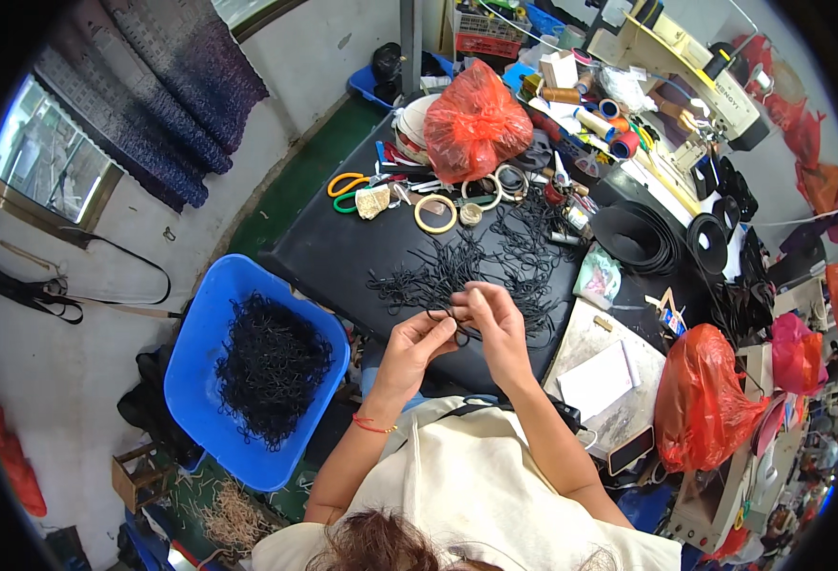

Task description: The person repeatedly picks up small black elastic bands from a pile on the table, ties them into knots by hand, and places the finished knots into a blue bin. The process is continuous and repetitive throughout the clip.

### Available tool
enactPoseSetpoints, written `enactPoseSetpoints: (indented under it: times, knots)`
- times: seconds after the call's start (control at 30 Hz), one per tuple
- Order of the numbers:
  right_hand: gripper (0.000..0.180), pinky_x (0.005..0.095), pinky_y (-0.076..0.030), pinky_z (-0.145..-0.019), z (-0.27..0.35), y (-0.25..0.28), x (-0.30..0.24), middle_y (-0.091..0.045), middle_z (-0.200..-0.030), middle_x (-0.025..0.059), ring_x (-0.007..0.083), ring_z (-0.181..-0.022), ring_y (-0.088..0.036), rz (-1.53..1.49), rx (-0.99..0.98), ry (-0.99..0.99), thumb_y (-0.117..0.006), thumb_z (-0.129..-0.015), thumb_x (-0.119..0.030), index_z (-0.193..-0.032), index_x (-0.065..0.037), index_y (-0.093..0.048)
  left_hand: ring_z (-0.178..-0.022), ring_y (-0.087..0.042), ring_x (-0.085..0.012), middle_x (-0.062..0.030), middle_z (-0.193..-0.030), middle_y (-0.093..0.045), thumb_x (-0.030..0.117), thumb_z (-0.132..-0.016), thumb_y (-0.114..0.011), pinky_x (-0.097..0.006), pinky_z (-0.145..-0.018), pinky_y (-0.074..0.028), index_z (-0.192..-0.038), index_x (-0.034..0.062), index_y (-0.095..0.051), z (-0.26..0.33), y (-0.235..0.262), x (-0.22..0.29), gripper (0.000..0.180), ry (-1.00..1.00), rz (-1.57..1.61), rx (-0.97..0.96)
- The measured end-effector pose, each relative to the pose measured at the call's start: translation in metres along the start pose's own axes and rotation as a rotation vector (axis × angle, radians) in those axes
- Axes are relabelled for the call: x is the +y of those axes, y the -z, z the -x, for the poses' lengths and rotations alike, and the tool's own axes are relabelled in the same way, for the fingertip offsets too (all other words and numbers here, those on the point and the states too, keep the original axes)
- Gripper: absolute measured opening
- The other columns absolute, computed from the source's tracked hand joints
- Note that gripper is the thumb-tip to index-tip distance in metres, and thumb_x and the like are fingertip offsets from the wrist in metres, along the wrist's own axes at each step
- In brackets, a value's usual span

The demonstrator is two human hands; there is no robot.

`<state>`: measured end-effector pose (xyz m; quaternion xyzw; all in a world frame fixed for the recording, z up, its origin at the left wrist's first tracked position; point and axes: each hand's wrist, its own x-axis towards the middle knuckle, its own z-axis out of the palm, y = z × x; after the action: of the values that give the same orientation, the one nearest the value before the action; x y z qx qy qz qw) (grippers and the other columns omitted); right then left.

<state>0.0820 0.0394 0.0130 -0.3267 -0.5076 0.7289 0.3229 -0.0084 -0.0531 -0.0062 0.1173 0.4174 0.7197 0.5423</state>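
Black cord loop [449,322] sits pinched between both hands, just above the near edge of the black table [329,252]; loop itself is thin and partly hidden by fingers, so its exact shape cannot be told. Left hand [411,350] has thumb and fingers closed on the cord from the left; right hand [497,324] is closed on it from the right, fingertips of the two hands nearly touching, both raised a little off the table surface. Just beyond the hands lies a loose spread of black cord pieces [481,262], scattered flat, not bundled. To the person's left, off the table edge and lower, a blue tub [195,366] holds a dense heap of black loops [272,369]. Judgement on progress: the tub heap looks like finished pieces and is sizeable, while the spread on the table is also large, so the work seems roughly midway, with much left. Farther out on the table: orange-handled scissors [346,181], a pale ring [435,213], a red plastic bag [474,122]. To the right, a white pad [598,379], a second red bag [700,398], and coiled black strap [640,238]
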Motion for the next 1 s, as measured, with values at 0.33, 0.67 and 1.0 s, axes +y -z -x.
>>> enactPoseSetpoints:
  times: [0.33, 0.67, 1.0]
  knots:
    - [0.028, 0.0190, -0.037, -0.058, 0.005, 0.019, 0.014, -0.051, -0.069, -0.0035, 0.0037, -0.063, -0.044, 0.058, -0.094, -0.097, -0.051, -0.092, -0.029, -0.080, -0.004, -0.058, -0.072, -0.063, -0.0123, -0.0060, -0.081, -0.064, 0.010, -0.087, -0.057, -0.022, -0.067, -0.053, -0.091, 0.0008, -0.060, 0.000, -0.003, -0.003, 0.010, -0.038, -0.138, 0.046]
    - [0.024, 0.0185, -0.032, -0.048, 0.009, 0.013, 0.017, -0.047, -0.058, -0.0041, 0.0020, -0.052, -0.039, 0.123, 0.059, 0.064, -0.058, -0.088, -0.018, -0.070, -0.003, -0.054, -0.057, -0.049, -0.0070, -0.0015, -0.071, -0.058, 0.009, -0.085, -0.060, -0.022, -0.051, -0.040, -0.088, -0.0005, -0.063, 0.012, -0.014, 0.002, 0.011, -0.286, -0.710, 0.010]
    - [0.020, 0.0189, -0.040, -0.055, 0.000, 0.022, 0.013, -0.055, -0.069, -0.0001, 0.0055, -0.060, -0.050, -0.128, 0.092, -0.288, -0.057, -0.088, -0.022, -0.087, -0.002, -0.060, -0.064, -0.053, -0.0038, -0.0005, -0.077, -0.059, 0.014, -0.089, -0.056, -0.017, -0.058, -0.044, -0.093, -0.0014, -0.064, 0.007, 0.005, -0.016, 0.018, -0.131, -0.598, 0.163]
